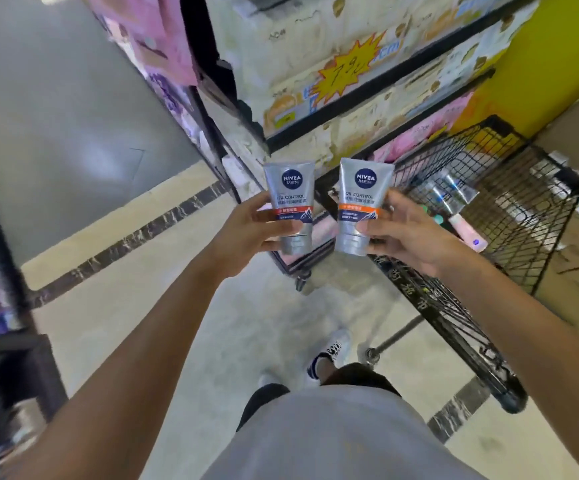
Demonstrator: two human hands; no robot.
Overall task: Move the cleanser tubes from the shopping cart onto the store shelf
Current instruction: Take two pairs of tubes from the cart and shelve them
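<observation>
**Two tubes held up beside the cart**

Gripping one tube each, both hands are raised side by side over the pale floor. The left hand (246, 233) curls its fingers round the lower half of a silver plastic cleanser tube with a dark blue round logo and a red band (290, 206), cap end down, thumb across the front near the cap. The right hand (407, 233) pinches a matching silver cleanser tube with an orange band (362, 206) the same way, thumb on the cap shoulder and fingers behind. The two tubes stand upright, close together but apart, labels facing the camera.

Just right of the right hand stands a black wire shopping cart (509, 216). Inside it, near its left wall, lie more silver tubes (449, 194) and a pale pink tube (468, 232), tilted.

Beyond the tubes rises a black-framed store shelf (367, 88) packed with pale wrapped goods, blurred, carrying a yellow starburst price tag (348, 72). A white shoe (333, 351) shows on the floor below.
</observation>
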